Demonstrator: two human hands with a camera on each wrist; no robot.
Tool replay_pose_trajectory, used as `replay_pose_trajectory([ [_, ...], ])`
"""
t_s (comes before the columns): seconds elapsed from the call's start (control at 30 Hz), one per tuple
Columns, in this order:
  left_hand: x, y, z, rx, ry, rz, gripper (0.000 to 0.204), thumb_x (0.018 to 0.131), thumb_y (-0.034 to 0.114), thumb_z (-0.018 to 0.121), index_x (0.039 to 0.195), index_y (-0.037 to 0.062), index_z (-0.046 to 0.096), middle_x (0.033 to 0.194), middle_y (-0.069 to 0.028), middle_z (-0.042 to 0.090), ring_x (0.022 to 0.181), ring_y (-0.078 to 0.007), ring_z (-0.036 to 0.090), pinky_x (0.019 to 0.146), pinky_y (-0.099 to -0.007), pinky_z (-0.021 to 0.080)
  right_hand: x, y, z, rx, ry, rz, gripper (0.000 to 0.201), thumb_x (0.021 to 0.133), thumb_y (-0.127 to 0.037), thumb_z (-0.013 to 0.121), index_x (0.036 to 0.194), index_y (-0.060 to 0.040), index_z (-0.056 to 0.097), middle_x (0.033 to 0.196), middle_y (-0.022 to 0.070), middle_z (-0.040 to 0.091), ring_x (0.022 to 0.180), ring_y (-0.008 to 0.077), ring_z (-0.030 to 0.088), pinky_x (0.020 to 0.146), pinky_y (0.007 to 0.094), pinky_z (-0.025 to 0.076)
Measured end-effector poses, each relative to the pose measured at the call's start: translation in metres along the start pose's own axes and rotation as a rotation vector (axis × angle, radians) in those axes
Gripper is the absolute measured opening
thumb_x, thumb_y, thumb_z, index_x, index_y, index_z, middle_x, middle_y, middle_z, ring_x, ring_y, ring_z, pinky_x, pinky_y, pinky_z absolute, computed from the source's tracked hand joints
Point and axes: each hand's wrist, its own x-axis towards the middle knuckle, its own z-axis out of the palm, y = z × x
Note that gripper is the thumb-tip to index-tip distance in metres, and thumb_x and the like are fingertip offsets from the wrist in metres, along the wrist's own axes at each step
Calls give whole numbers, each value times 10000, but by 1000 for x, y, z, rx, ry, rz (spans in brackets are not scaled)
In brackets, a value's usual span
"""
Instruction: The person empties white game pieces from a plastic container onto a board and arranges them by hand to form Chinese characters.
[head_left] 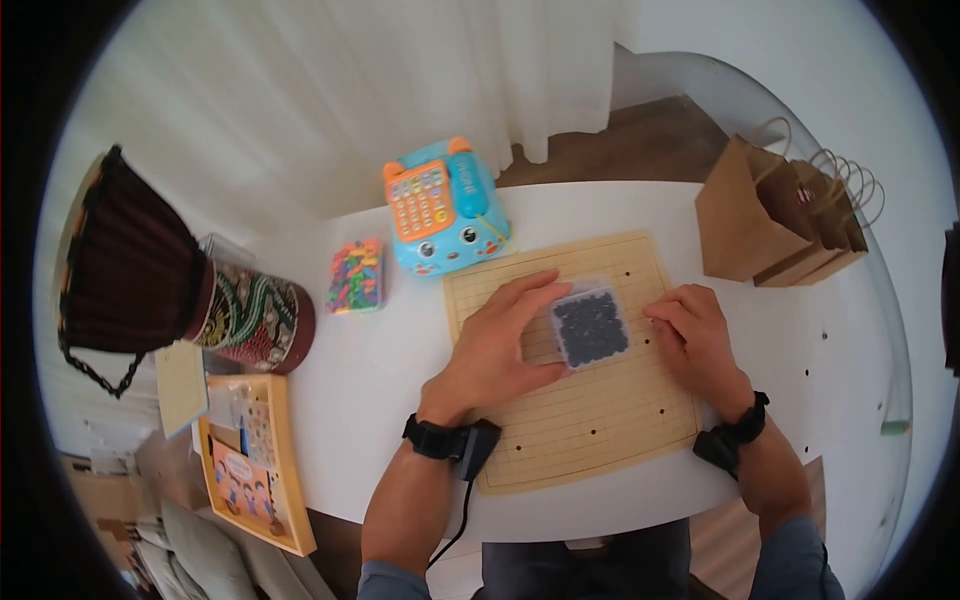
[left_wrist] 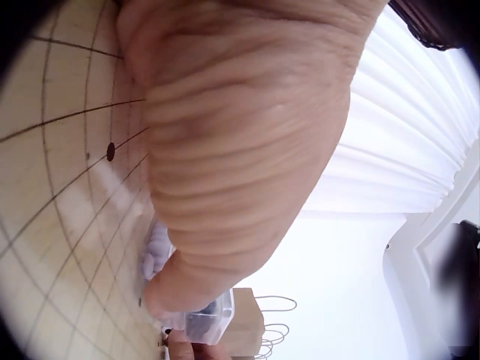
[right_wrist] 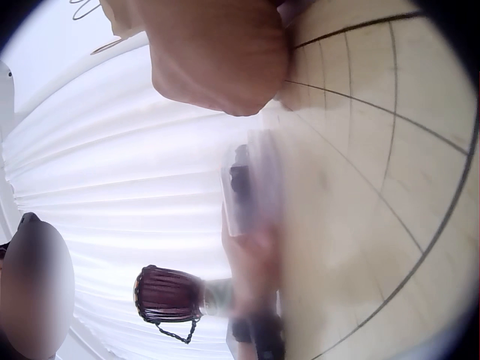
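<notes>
A clear square box (head_left: 590, 328) of small black pieces stands on a wooden grid board (head_left: 560, 455). Around its left side the left hand (head_left: 500, 340) grips it, thumb at the near edge and fingers at the far edge; the left wrist view shows that hand (left_wrist: 232, 135) large, with the box (left_wrist: 206, 322) beyond the thumb. Just right of the box, apart from it, the right hand (head_left: 700, 340) is low over the board with bent fingers. Whether it pinches a small piece is hidden, also in the right wrist view, where the hand (right_wrist: 217, 56) is seen from behind.
Behind the board are a blue toy phone (head_left: 445, 205) and a box of colourful pieces (head_left: 356, 277). Paper bags (head_left: 750, 220) stand at the back right. A drum (head_left: 240, 310) and a wooden tray (head_left: 290, 470) are at the left. Small black dots lie right of the board.
</notes>
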Motion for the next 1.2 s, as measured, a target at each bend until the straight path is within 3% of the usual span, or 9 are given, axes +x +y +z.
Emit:
replay_pose_trajectory([
  [0.33, -3, -16, -2, -295, 29, 51, 828, 908, 30, 888, 1662, 156, 571, 1735, -79, 554, 1558, -255, 544, 1237, -428, 482, 12, -4, 15, 17, -39, 208, 88, 987, -22, 726, 1054, -68, 759, 990, 121, 717, 918, 326, 683, 835, 449, 496],
  [0.57, 0, -15, -6, -266, 16, 28, 820, 905, 38, 902, 1651, 146, 577, 1724, -81, 583, 1538, -251, 561, 1244, -422, 465, 43, 9, 33, 53, -86, 201, 87, 934, -51, 709, 986, -116, 735, 860, 58, 720, 747, 285, 675, 808, 428, 449],
  [0.63, -2, -13, -3, -256, 7, 38, 827, 903, 48, 909, 1654, 148, 576, 1728, -84, 582, 1538, -251, 563, 1244, -425, 465, 39, 10, 32, 9, -32, 64, 90, 930, -53, 707, 978, -124, 733, 864, 42, 733, 737, 275, 671, 812, 424, 433],
  [0.7, 0, -10, -6, -210, 5, 30, 831, 883, 131, 965, 1629, 141, 598, 1723, -134, 564, 1569, -341, 559, 1277, -466, 497, 40, 12, 33, 64, -34, 95, 81, 938, -57, 712, 978, -124, 732, 868, 41, 737, 740, 274, 670, 817, 425, 430],
  [0.87, 1, -4, -2, -86, -4, 40, 1107, 727, 207, 1093, 1689, 153, 549, 1777, -114, 519, 1604, -313, 512, 1262, -424, 470, 40, 4, 29, 176, 3, 117, 60, 966, -75, 732, 1001, -123, 743, 879, 26, 733, 728, 262, 654, 832, 418, 431],
  [0.97, 3, 0, 3, 26, -7, 12, 1196, 660, 257, 1129, 1695, 134, 542, 1780, -137, 511, 1613, -354, 505, 1291, -456, 466, 38, 5, 23, 276, 38, 117, 72, 989, -118, 755, 1061, -108, 753, 903, 29, 725, 765, 267, 653, 849, 420, 436],
  [1.07, 3, -3, 7, 136, -7, 23, 1194, 645, 260, 1130, 1680, 111, 555, 1768, -163, 520, 1605, -391, 515, 1311, -492, 464, 37, 6, 17, 291, 50, -11, 292, 974, -250, 845, 1206, -90, 766, 1060, 64, 753, 931, 294, 691, 932, 438, 464],
  [1.13, 2, -4, 6, 189, -6, 48, 1172, 648, 249, 1127, 1667, 99, 567, 1761, -176, 525, 1599, -408, 522, 1319, -507, 463, 42, -3, 15, 232, -24, -140, 597, 909, -403, 930, 1375, -82, 739, 1299, 110, 747, 1167, 335, 688, 1062, 470, 476],
  [1.2, 2, -2, 6, 167, 3, 57, 1123, 657, 234, 1120, 1640, 100, 594, 1747, -180, 541, 1590, -411, 535, 1316, -506, 469, 41, -3, 15, 255, -50, -146, 706, 874, -443, 953, 1433, -83, 716, 1375, 116, 727, 1235, 344, 672, 1114, 479, 468],
])
